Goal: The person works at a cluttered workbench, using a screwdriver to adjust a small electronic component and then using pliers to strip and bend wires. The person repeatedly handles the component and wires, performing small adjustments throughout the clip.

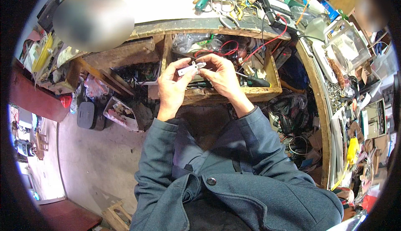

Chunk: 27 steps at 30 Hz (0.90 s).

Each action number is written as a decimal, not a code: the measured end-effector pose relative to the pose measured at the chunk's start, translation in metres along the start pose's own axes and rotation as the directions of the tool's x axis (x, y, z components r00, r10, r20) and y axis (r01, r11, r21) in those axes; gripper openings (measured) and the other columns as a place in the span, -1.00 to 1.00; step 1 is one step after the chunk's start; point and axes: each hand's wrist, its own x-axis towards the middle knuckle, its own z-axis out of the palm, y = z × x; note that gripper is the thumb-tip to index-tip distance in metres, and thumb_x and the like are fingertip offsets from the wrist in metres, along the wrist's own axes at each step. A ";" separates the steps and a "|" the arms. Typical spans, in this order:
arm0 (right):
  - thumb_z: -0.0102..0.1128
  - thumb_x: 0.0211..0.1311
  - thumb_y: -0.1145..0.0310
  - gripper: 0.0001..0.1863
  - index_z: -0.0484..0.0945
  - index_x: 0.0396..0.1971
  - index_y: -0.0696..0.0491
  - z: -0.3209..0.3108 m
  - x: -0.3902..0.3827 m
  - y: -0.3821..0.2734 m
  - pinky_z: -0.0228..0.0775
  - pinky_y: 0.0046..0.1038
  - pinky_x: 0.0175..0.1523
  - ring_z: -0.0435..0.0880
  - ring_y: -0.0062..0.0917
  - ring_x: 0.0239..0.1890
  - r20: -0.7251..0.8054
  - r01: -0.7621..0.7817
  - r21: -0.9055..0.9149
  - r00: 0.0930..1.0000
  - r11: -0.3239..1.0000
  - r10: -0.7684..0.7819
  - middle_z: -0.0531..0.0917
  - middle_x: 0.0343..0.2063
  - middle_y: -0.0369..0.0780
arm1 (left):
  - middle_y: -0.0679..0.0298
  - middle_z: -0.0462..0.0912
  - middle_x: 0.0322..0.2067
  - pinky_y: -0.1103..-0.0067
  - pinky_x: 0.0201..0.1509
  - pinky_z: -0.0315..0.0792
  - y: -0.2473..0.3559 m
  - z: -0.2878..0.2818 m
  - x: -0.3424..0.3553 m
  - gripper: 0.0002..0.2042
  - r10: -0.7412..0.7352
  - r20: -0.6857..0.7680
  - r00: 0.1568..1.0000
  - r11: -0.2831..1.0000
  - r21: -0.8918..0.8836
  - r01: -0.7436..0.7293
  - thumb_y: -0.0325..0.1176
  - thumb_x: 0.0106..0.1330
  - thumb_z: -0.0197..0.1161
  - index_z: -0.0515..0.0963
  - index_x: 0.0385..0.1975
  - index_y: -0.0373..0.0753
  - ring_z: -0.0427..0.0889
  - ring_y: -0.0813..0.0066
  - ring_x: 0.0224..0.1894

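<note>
Both hands meet in front of me, above an open wooden drawer (246, 91). Between them is a small white part (186, 70) with a flat bar and short arms at one end; its exact kind is too small to make out. My left hand (171, 87) pinches the bar end between thumb and fingers. On the other side, my right hand (223, 77) has its thumb and fingertips closed on the end with the arms. A screwdriver with a black handle (260, 81) lies in the drawer, right of my right hand.
The bench (167, 27) beyond the drawer carries pliers (229, 21), a green-handled tool (202, 3) and a meter with a red lead (286, 24). Cluttered shelves curve along the right. Below left stand a dark bin (87, 116) and a white box (122, 113) of scraps.
</note>
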 end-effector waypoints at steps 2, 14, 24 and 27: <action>0.36 0.17 0.53 -0.73 0.65 -0.10 0.16 0.000 0.000 0.000 0.54 -0.58 -0.10 0.67 -0.70 -0.26 -0.006 0.007 -0.014 1.000 1.000 -0.007 0.75 -0.29 -0.27 | 0.26 0.69 -0.14 0.61 -0.05 0.60 0.001 0.000 0.000 -0.64 0.006 0.004 1.000 1.000 0.028 -0.006 -0.64 0.24 0.37 0.59 0.06 -0.35 0.67 0.55 -0.14; 0.40 0.16 0.56 -0.62 0.59 0.01 0.15 0.000 0.000 0.000 0.55 -0.54 0.03 0.67 -0.66 -0.11 0.026 0.070 0.062 0.997 0.996 -0.072 0.71 -0.11 -0.25 | 0.33 0.66 -0.17 0.65 -0.02 0.55 0.005 0.001 0.000 -0.59 0.008 -0.017 1.000 0.999 0.054 -0.007 -0.67 0.24 0.34 0.58 0.11 -0.29 0.64 0.59 -0.14; 0.44 0.11 0.57 -0.59 0.57 -0.01 0.13 0.001 -0.003 -0.002 0.53 -0.59 -0.04 0.64 -0.69 -0.12 -0.021 0.093 0.170 0.996 0.981 -0.091 0.68 -0.10 -0.29 | 0.28 0.69 -0.16 0.62 0.04 0.54 -0.001 0.001 0.003 -0.60 0.033 -0.018 0.999 0.999 -0.008 -0.033 -0.68 0.25 0.31 0.57 0.11 -0.31 0.66 0.56 -0.11; 0.41 0.11 0.59 -0.62 0.57 -0.04 0.13 0.004 -0.004 0.000 0.52 -0.62 -0.08 0.63 -0.71 -0.16 -0.059 0.132 0.198 0.991 0.971 -0.123 0.67 -0.13 -0.32 | 0.25 0.71 -0.15 0.59 0.07 0.54 0.007 0.002 0.002 -0.61 0.015 -0.031 0.999 1.000 -0.001 -0.015 -0.68 0.25 0.31 0.57 0.10 -0.33 0.68 0.52 -0.10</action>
